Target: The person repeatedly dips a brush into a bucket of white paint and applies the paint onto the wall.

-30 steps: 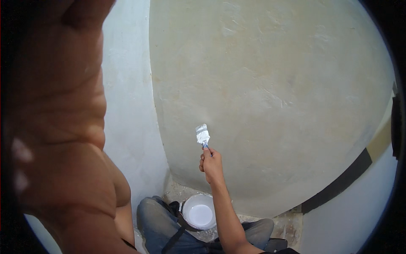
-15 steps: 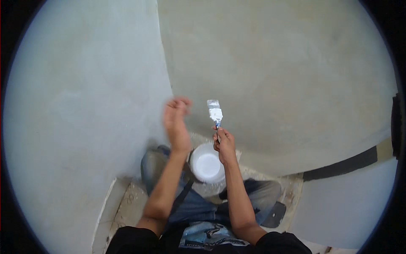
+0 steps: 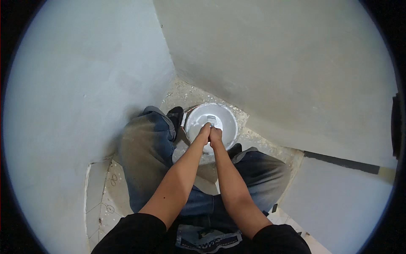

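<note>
My left hand (image 3: 203, 133) and my right hand (image 3: 215, 135) are together over a white bucket (image 3: 229, 125), closed around the paintbrush (image 3: 212, 118). Its handle is mostly hidden by my fingers; the flat white-coated head points away from me, inside the bucket's outline. The bucket holds white paint at its bottom and stands on the speckled floor between my bent legs. Whether the bristles touch the paint I cannot tell.
A pale wall (image 3: 63, 84) on the left meets a beige wall (image 3: 275, 67) in a corner. A lower white panel with a dark strip (image 3: 341, 162) is at the right. My jeans and dark shoes (image 3: 176, 118) flank the bucket on the spattered floor (image 3: 190, 93).
My left hand has come down from large in the foreground to meet my right hand. The brush has moved down into the bucket's outline. The view has tilted toward the floor.
</note>
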Demonstrator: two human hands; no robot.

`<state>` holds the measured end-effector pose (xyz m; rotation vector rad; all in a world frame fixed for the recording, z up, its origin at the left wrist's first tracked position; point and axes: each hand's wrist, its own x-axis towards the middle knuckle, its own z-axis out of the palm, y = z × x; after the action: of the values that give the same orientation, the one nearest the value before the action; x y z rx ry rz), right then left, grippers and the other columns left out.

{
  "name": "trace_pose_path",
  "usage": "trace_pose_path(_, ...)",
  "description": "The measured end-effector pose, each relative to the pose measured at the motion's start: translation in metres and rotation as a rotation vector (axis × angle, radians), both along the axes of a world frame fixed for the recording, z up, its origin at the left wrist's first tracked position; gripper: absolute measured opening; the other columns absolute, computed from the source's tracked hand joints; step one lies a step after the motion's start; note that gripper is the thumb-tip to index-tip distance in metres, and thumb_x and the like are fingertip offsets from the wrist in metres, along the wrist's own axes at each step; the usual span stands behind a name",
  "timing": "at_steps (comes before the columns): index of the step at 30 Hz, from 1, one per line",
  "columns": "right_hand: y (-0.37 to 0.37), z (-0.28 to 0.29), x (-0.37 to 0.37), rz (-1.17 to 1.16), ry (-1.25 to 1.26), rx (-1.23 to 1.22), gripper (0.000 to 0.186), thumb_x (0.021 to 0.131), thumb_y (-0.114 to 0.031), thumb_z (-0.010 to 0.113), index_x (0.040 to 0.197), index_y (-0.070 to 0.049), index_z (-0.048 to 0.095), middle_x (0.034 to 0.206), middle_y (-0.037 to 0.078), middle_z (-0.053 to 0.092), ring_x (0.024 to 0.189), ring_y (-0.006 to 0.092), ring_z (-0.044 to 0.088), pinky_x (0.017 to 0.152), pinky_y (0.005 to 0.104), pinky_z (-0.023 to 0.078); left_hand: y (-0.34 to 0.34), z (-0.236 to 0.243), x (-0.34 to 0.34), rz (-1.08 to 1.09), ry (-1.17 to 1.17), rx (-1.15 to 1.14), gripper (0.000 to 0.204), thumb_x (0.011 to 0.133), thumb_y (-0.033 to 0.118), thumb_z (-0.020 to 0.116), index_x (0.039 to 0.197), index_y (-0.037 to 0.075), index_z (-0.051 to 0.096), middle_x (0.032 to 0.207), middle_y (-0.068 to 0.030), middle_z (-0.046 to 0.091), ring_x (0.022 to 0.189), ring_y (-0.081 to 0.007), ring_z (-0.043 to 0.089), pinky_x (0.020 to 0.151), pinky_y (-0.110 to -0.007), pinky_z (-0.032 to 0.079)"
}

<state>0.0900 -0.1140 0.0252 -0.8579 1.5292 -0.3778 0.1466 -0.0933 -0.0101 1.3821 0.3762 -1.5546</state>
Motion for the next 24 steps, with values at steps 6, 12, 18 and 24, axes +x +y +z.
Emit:
trace_pose_path(6,-0.021,-0.100,-0.023,-0.016,-0.016,-0.002,0.032,0.089,-0.019,0.050,0.076,0.009,0.060,0.068,0.015,0.061,0.054,0.0222,0.058,0.046,0.0366,0.044,-0.024,-0.030,-0.016,-0.133,-0.063,0.114,0.042,0.085,0.036,0.051,0.108,0.001,0.058,0.103,-0.0154,0.061,0.090,-0.0249,0.059,0.078,-0.037,0.048)
trace_pose_path(12,-0.030,-0.128,-0.020,0.045,-0.031,-0.003,0.032,0.090,-0.016,0.047,0.078,0.010,0.060,0.066,0.013,0.060,0.055,0.0197,0.056,0.048,0.0365,0.043,-0.023,-0.035,-0.015,-0.046,-0.091,0.053,0.050,0.083,0.039,0.055,0.107,-0.005,0.060,0.105,-0.0190,0.061,0.092,-0.0264,0.059,0.078,-0.036,0.047)
trace_pose_path(18,0.008,-0.109,-0.006,-0.111,-0.283,-0.073,0.025,0.093,-0.014,0.045,0.077,0.001,0.059,0.068,0.004,0.055,0.059,0.0117,0.051,0.051,0.0280,0.042,0.010,-0.049,-0.002,-0.135,-0.152,-0.057,0.044,0.086,0.038,0.054,0.111,0.003,0.059,0.104,-0.0113,0.061,0.096,-0.0192,0.057,0.079,-0.033,0.045)
trace_pose_path(24,-0.004,-0.126,-0.016,0.002,-0.169,-0.065,0.024,0.092,-0.012,0.043,0.078,0.001,0.058,0.068,0.003,0.053,0.062,0.0123,0.050,0.056,0.0295,0.041,0.005,-0.053,-0.018,-0.092,-0.196,0.045,0.047,0.086,0.039,0.052,0.107,-0.002,0.061,0.101,-0.0145,0.063,0.091,-0.0218,0.059,0.079,-0.032,0.046)
